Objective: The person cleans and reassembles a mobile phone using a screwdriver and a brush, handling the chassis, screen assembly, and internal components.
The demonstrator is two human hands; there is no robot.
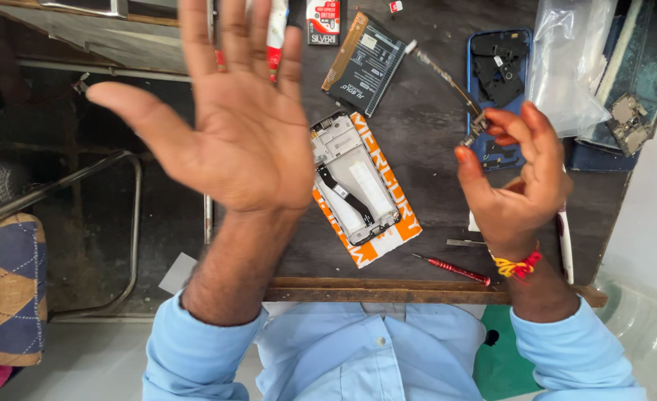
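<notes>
Dark bench, front edge near, opened phone between hands.

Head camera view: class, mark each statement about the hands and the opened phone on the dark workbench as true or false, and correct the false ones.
1. The left hand is raised, open and empty. True.
2. The right hand pinches a small metal phone part. True.
3. The red-handled screwdriver is in the left hand. False: it lies on the dark workbench.
4. The opened white-framed phone rests on a blue cloth. False: it lies on an orange-and-white card.
</notes>
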